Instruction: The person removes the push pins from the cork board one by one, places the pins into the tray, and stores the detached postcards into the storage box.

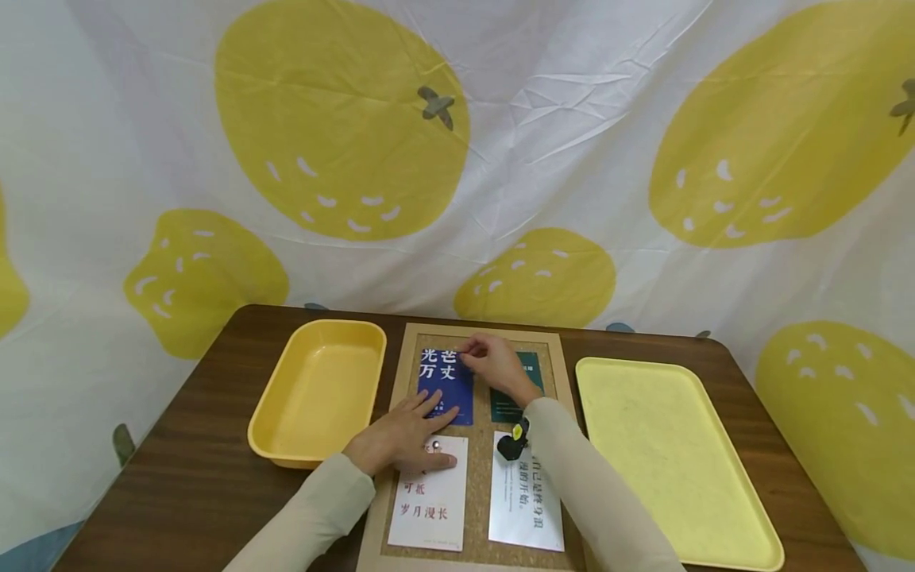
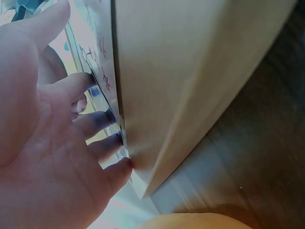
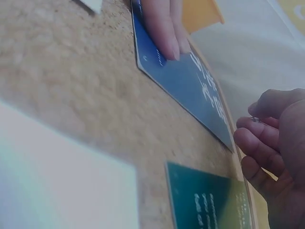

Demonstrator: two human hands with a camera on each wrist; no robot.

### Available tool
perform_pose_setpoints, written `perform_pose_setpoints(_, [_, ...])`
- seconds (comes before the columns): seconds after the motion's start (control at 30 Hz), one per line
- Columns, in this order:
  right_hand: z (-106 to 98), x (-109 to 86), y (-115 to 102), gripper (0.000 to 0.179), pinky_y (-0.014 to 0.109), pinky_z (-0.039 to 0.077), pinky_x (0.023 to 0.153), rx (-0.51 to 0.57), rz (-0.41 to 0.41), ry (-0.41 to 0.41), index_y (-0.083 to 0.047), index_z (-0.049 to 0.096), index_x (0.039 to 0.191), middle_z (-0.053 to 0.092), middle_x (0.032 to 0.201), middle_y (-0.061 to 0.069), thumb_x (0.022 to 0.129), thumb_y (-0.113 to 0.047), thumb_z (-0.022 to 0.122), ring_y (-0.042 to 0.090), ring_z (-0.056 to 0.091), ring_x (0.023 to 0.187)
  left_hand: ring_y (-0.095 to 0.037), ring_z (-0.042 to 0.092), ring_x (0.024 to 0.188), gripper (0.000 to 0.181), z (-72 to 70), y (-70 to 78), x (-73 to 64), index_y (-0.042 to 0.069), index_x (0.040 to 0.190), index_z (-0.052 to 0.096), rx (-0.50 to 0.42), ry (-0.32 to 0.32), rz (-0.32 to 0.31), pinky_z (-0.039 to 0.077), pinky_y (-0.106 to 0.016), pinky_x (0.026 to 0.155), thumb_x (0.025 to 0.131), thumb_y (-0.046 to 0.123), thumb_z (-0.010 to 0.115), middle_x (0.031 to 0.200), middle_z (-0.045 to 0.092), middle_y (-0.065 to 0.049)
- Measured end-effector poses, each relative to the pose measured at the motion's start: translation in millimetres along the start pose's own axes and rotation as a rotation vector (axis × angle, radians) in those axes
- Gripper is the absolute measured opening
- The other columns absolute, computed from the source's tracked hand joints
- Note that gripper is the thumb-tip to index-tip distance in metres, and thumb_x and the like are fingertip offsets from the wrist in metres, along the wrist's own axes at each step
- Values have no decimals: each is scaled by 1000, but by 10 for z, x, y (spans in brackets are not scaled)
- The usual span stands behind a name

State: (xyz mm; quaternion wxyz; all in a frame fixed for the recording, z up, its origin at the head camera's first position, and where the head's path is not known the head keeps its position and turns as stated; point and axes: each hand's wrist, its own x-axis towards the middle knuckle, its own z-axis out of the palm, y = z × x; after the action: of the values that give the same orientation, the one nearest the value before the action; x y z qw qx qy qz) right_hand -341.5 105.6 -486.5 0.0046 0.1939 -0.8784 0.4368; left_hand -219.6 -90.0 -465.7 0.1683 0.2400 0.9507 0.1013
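The blue card (image 1: 443, 381), a flat, stiff rectangle printed with bold white characters, lies at the upper left of the board (image 1: 479, 492), whose speckled, grainy cork sits within a smooth, pale frame (image 1: 406, 349). The left hand (image 1: 403, 437) lies over the card's lower part, palm down and fingers spread well apart, the fingertips resting on the blue surface; its thumb reaches across the upper part of the red-lettered card (image 1: 429, 524), and it has hold of nothing. The right hand (image 1: 500, 369) is at the blue card's upper right corner, its thumb and a finger closed to a narrow pinch on a tiny shiny piece (image 3: 256, 119), too small to make out clearly; whether that piece meets the card cannot be told. The remaining fingers of this hand curl loosely. Partly under the right hand is the green card (image 1: 503, 409), with fine pale print, and below it the grey-lettered card (image 1: 515, 508), glossy white and partly covered by the sleeve (image 1: 593, 492). Left of the board stands the tub (image 1: 322, 389), deep, smooth and orange-yellow with rounded corners; to the right lies the tray (image 1: 675, 453), shallow and pale yellow with a raised rim. Both are on the dark, wood-grained table (image 1: 179, 492), before a creased white cloth (image 1: 515, 183) patterned with big yellow fruit.
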Motion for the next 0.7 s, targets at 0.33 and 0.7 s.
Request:
perform_pose_setpoints(0.33, [-157, -84, 36, 5, 32, 55, 72, -61, -32, 20, -8, 71, 95, 71, 88, 4, 91, -10, 70, 16, 65, 81, -33, 12, 153, 81, -5, 10, 3, 28, 155, 36, -16, -10, -14, 18, -50, 122, 87, 64, 61, 165, 21, -8])
perform_pose_setpoints(0.7, [-389, -202, 118, 8, 27, 55, 63, -59, -49, 20, -4, 73, 98, 72, 88, 5, 91, -8, 70, 14, 64, 73, -34, 12, 153, 81, 8, -8, 8, 27, 155, 35, -37, -9, -1, 17, -50, 122, 87, 64, 61, 165, 19, -8])
